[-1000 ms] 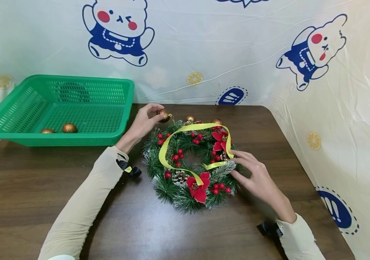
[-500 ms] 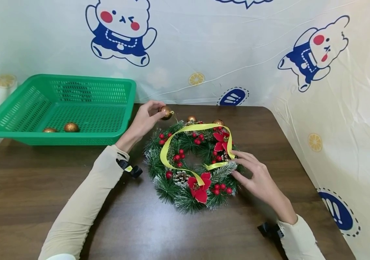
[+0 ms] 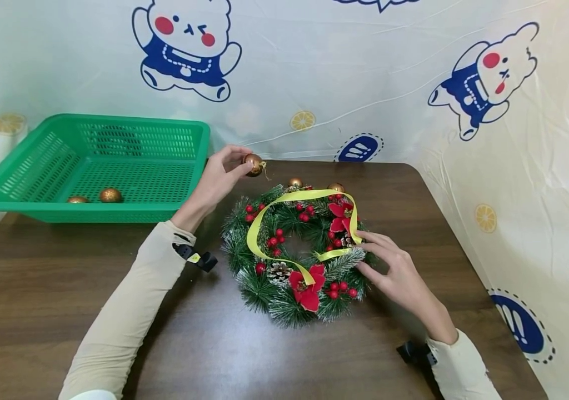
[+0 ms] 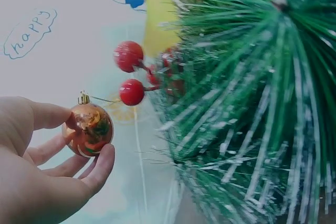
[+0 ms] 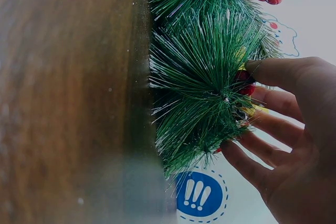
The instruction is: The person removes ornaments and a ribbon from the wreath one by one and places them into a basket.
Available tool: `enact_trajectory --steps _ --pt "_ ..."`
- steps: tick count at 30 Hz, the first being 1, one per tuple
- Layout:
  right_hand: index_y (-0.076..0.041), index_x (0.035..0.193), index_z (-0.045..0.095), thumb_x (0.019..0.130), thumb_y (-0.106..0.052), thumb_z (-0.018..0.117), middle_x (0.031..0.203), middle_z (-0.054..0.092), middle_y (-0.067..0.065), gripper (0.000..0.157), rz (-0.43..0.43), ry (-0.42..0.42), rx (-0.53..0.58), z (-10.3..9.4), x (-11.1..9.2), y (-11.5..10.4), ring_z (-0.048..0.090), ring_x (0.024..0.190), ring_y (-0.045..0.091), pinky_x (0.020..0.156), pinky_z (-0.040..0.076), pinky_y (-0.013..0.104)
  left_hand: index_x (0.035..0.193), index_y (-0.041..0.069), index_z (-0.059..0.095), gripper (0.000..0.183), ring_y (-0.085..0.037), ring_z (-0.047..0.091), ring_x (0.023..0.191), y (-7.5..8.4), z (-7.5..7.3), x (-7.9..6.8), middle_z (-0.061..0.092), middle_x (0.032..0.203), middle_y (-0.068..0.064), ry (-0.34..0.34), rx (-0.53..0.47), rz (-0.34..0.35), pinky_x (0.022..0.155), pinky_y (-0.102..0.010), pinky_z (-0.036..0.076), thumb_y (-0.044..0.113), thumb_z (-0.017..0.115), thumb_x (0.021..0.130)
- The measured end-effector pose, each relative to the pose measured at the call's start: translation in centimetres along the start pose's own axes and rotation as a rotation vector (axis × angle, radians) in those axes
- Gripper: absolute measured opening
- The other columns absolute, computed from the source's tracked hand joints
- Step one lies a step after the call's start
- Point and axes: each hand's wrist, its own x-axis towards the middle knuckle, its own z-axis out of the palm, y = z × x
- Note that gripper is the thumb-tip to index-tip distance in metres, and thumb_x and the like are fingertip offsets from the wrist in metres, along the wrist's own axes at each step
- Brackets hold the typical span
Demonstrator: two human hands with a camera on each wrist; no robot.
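A person's left hand (image 3: 219,175) is pinching a shiny gold ball (image 3: 253,165) between thumb and fingers at the far edge of a brown wooden table (image 3: 204,350). The ball is sitting just beyond the far left side of a green wreath (image 3: 259,291), apart from it, and a thin thread (image 3: 266,171) is trailing from its cap. On the right, the person's right hand (image 3: 397,272) is resting against the wreath's right rim, thumb and fingers standing apart, with the tips touching the greenery.

The wreath is lying flat in the middle of the table, and a yellow ribbon (image 3: 253,236) is looping loosely over its top. Red berries (image 3: 333,290) are clustering among the frosted needles; one red flower (image 3: 309,297) is showing on the near side, another red flower (image 3: 338,220) on the far right, and a pinecone (image 3: 279,271) is nestling near left. Two more gold balls are lining the wreath's far side, one left (image 3: 295,182) and one right (image 3: 336,188).

At far left, a green basket (image 3: 114,214) is holding two gold balls (image 3: 110,195) near its front wall. Behind everything, a pale sheet (image 3: 284,66) is showing printed cartoon bears.
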Motion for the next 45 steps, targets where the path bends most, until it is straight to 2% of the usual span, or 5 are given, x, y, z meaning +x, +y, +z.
enact_trajectory --steps 4,10,14,21,45 --pt "-0.012 0.117 0.072 0.085 -0.013 0.080 0.144 0.055 -0.002 0.034 0.006 0.001 0.004 0.0 -0.1 0.0 0.048 0.133 0.021 0.100 0.047 0.053 0.133 -0.001 0.054 0.037 -0.029 0.062 0.112 0.8 -0.3 -0.1 0.056 0.134 -0.016 0.008 -0.032 0.009 0.087 -0.026 0.053 0.009 0.062 0.098" --pt "-0.012 0.117 0.072 0.085 -0.013 0.080 0.143 0.055 -0.001 0.033 -0.008 0.003 -0.001 0.0 0.1 0.0 0.048 0.133 0.021 0.100 0.047 0.053 0.132 -0.001 0.054 0.036 -0.028 0.063 0.112 1.7 -0.7 -0.4 0.056 0.132 -0.014 0.015 -0.063 0.037 0.091 -0.033 0.054 0.009 0.062 0.099" --pt "-0.012 0.117 0.072 0.085 -0.013 0.080 0.143 0.055 -0.001 0.033 -0.005 0.002 -0.003 0.0 0.0 0.0 0.048 0.133 0.022 0.100 0.047 0.054 0.132 -0.001 0.055 0.036 -0.028 0.063 0.111 2.0 -0.7 -0.5 0.055 0.133 -0.016 0.020 -0.073 0.047 0.088 -0.027 0.055 0.009 0.062 0.099" --pt "-0.012 0.117 0.072 0.085 -0.013 0.079 0.143 0.056 -0.002 0.033 -0.006 0.007 -0.003 -0.1 -0.1 0.0 0.049 0.133 0.020 0.100 0.047 0.053 0.132 -0.003 0.054 0.036 -0.029 0.064 0.109 2.5 -0.6 -0.7 0.055 0.132 -0.017 0.005 -0.108 0.063 0.086 -0.027 0.056 0.007 0.062 0.098" --pt "-0.012 0.116 0.072 0.086 -0.014 0.079 0.143 0.055 -0.001 0.031 -0.015 0.001 -0.003 -0.1 0.0 0.2 0.048 0.133 0.021 0.099 0.048 0.053 0.134 0.001 0.052 0.038 -0.023 0.063 0.111 3.9 -4.3 -3.2 0.055 0.132 -0.013 0.020 0.018 0.073 0.088 -0.029 0.055 0.017 0.060 0.101"
